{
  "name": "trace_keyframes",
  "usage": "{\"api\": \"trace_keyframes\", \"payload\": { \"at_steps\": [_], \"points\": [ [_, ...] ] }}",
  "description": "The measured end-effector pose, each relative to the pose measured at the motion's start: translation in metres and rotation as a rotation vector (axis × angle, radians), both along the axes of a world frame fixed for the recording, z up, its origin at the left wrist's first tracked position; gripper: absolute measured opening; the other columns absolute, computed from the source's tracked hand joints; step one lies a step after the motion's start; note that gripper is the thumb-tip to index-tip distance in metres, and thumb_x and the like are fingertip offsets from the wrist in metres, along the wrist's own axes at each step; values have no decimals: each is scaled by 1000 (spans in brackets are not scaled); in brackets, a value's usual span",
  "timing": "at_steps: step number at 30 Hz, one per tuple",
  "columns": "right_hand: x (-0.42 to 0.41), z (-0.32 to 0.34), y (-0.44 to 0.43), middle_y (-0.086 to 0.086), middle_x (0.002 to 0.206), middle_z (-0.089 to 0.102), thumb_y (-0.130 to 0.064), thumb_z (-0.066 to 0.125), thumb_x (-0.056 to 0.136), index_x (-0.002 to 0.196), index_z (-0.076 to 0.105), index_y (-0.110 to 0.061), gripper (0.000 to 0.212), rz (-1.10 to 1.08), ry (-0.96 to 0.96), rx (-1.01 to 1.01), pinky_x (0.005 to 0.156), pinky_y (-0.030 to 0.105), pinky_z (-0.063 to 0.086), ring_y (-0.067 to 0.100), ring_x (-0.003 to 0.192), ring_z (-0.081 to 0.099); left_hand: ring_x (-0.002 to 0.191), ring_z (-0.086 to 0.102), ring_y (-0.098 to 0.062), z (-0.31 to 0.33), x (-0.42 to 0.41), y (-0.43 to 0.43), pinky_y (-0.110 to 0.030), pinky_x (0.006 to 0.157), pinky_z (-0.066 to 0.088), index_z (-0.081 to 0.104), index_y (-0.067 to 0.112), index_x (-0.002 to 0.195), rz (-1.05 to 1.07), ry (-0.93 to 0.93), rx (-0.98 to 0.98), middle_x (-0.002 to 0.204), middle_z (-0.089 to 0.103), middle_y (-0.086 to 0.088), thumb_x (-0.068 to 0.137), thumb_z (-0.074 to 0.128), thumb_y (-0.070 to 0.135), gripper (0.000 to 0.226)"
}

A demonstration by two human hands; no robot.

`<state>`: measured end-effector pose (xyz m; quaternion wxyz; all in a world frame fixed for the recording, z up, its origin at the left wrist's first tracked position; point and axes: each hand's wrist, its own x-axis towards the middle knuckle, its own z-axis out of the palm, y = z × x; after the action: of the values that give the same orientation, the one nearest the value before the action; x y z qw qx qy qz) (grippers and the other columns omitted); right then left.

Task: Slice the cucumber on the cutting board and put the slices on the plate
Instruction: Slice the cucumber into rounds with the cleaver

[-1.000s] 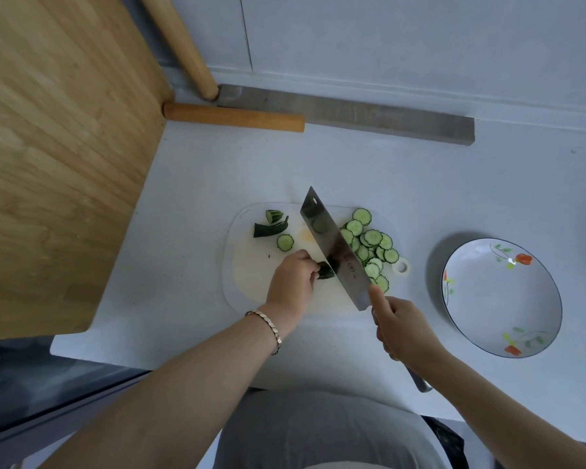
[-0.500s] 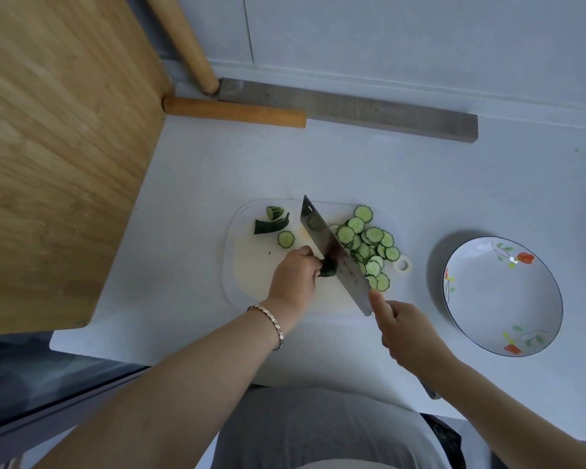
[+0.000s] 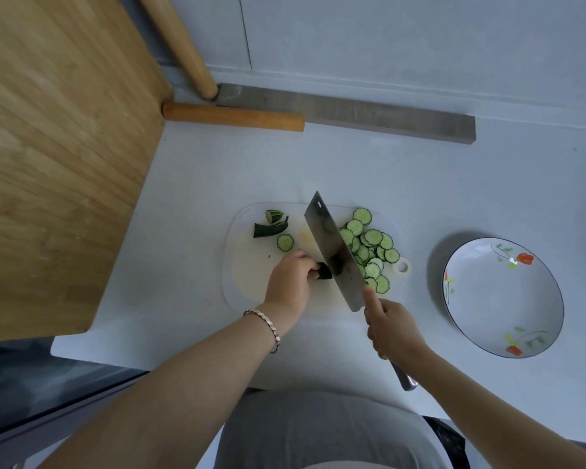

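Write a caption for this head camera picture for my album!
Left hand steadies the cucumber end while the cleaver slices it.

Green slices [image 3: 372, 247], red-flowered white plate [image 3: 487, 299]

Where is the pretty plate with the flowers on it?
In the head view, the plate sits empty on the white counter at the right, just past the cutting board and its pile of cucumber slices.
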<state>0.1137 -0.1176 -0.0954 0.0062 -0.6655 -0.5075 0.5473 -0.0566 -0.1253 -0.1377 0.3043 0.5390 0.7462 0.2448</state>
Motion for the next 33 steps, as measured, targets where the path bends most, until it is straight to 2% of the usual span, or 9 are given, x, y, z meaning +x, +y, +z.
{"api": "trace_keyframes", "payload": {
  "at_steps": [5,8,12,18,26,29,33],
  "points": [
    [5,13,2,5,54,37,-54,37,92,68,38,-10,50,17,45,37,48,25,30,19,47,32,86,61,-30,1,0,0,-25,74,42,69,-4,88,1,34,27,93,67,-18,82,60,0,11],
    [3,16,2,3,51,40,-54,35,92,65,39,-11,52,92,11,72,54,28,33,18,47,36,84,61,-32,3,0,0,-30,72,47,70,-4,85,-14,60,41,89,67,-19,81,60,-1,11],
    [1,15,1,7,58,36,-56,33,92,65,35,-12,52,137,-34,87,59,32,31,22,55,32,83,61,-32,3,2,0,-28,68,45,70,-5,84,-29,82,48,88,67,-19,81,60,-2,11],
    [-1,22,-8,10,61,38,-50,32,95,66,33,-9,50,211,-117,153,58,31,30,20,56,34,85,60,-36,4,2,1,-41,71,53,69,-6,83,-50,88,53,88,65,-22,81,58,-4,12],
    [-20,6,-3,5,58,33,-46,33,96,61,23,-13,50,164,-109,136,54,32,25,19,54,29,91,58,-30,3,1,-2,-32,77,50,68,-4,90,-51,66,56,97,64,-17,85,54,-1,15],
    [-19,0,0,8,61,37,-54,34,93,64,30,-14,50,61,-37,59,59,30,32,20,55,33,88,59,-30,4,1,-5,-26,76,47,68,-3,92,-46,53,76,96,63,-17,85,55,-1,15],
    [-8,7,6,7,56,39,-54,36,93,68,38,-10,51,-21,11,12,47,26,32,20,49,33,85,62,-30,3,3,-5,-24,75,45,69,-4,89,-7,38,78,94,66,-18,83,58,-2,13]
  ]
}}
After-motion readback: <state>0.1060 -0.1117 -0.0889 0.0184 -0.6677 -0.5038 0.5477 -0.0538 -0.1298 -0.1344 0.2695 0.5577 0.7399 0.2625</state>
